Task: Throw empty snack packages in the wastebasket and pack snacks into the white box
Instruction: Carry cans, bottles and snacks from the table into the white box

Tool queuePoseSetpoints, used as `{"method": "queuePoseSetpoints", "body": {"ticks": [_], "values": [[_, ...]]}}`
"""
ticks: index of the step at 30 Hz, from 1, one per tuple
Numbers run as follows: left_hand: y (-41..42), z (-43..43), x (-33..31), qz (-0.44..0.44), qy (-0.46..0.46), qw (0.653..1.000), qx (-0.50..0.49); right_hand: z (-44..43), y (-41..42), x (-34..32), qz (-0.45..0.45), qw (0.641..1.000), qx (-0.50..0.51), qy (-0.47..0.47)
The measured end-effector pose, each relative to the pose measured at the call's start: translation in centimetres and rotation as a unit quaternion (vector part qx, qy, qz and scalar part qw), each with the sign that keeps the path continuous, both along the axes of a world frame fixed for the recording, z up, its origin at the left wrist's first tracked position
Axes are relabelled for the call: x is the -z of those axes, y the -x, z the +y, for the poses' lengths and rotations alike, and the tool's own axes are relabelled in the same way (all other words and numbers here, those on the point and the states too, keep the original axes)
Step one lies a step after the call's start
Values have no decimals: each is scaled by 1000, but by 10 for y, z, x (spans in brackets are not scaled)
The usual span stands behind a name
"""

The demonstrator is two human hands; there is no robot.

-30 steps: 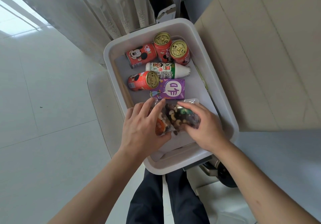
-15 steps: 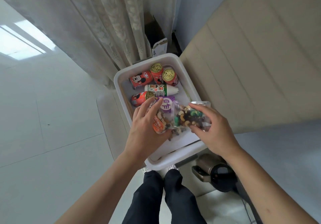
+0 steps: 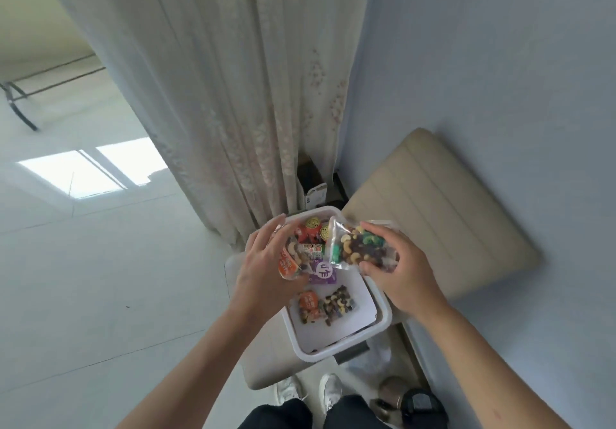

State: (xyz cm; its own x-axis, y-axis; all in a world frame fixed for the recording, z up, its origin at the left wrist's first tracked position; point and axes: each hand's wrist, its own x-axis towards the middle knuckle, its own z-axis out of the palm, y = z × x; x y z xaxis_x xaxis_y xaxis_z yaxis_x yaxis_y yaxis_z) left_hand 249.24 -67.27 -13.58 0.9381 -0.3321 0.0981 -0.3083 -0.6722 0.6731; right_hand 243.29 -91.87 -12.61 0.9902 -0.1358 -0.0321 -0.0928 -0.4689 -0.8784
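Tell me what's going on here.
A person is packing snacks. The left hand grips an orange-labelled nut bag and the right hand a clear nut bag, both held over a white box. A third nut bag lies in the box near a purple packet, red cans and a bottle.

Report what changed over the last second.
The left hand and right hand rose out of the white box and drew apart, holding an orange-labelled packet and a clear nut packet. A third packet lies uncovered on the box floor. Cans, bottle and purple pack stayed put.
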Motion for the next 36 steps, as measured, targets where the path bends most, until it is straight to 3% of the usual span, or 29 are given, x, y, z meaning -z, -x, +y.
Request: {"method": "queuePoseSetpoints", "body": {"ticks": [8, 16, 27, 36], "values": [[32, 43, -87, -85, 0, 987, -136, 29, -18, -75, -84, 988, -116, -51], [112, 116, -122, -117, 3, 945, -305, 110, -35, -116, -122, 945, -287, -98], [305, 244, -143, -158, -36, 823, -545, 307, 46, -137, -104, 844, -508, -136], [523, 351, -161, -167, -80, 727, -661, 478, 230, -170, -90, 744, -640, -170]]}}
